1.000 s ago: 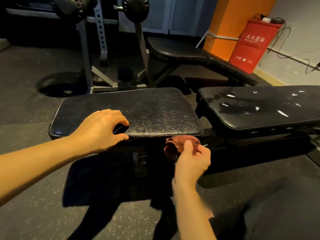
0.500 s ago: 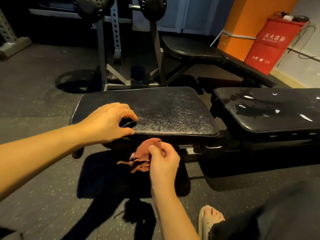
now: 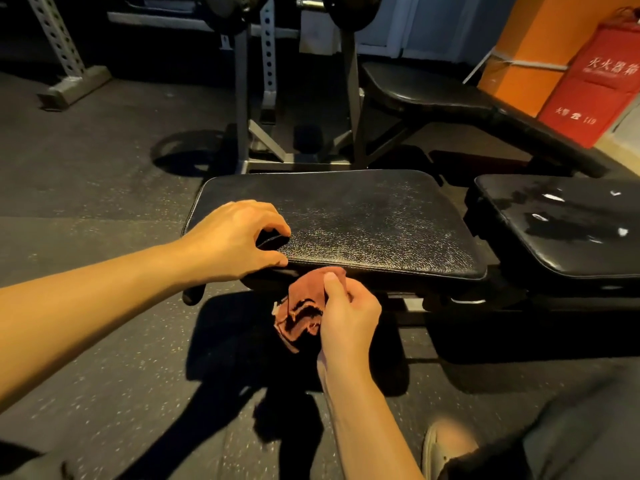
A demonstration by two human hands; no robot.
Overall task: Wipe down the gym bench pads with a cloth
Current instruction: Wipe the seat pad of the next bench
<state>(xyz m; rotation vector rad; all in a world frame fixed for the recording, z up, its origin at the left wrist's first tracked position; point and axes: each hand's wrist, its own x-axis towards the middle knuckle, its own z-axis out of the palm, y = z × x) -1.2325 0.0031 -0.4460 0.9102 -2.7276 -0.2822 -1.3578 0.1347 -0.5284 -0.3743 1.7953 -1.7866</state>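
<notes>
- Dark speckled rubber floor (image 3: 104, 341) runs under everything. The gym is dimly lit, with hard shadows thrown beneath the bench.
- Nearest us is the seat pad (image 3: 363, 220), black and flat, its grained cover catching the light. Just to its right, across a narrow gap, lies the back pad (image 3: 561, 230), scuffed with pale nicks and darker patches that look damp.
- Our left hand (image 3: 235, 237) sits on the seat pad's near left corner, fingers curled onto the top and thumb at the near edge. It pinches that corner, and we judge this is to steady ourselves and the bench while the other hand works.
- Our right hand (image 3: 349, 313) grips the reddish-brown cloth (image 3: 301, 310), thumb pressed over its top fold and fingers closed behind it.
- The cloth is bunched, with loose folds hanging down. Its upper edge meets the seat pad's front side, just below the top seam, right beside the left thumb.
- Held this low, it appears placed to wipe the pad's front edge rather than its top. A flatter fold would probably cover more of the surface.
- Behind the bench stand grey rack uprights (image 3: 242, 81) and a second bench (image 3: 426, 88).
- At the far right, a red box (image 3: 595, 88) leans against an orange pillar (image 3: 540, 36).
- A sandalled foot (image 3: 446, 448) shows at the lower right.
</notes>
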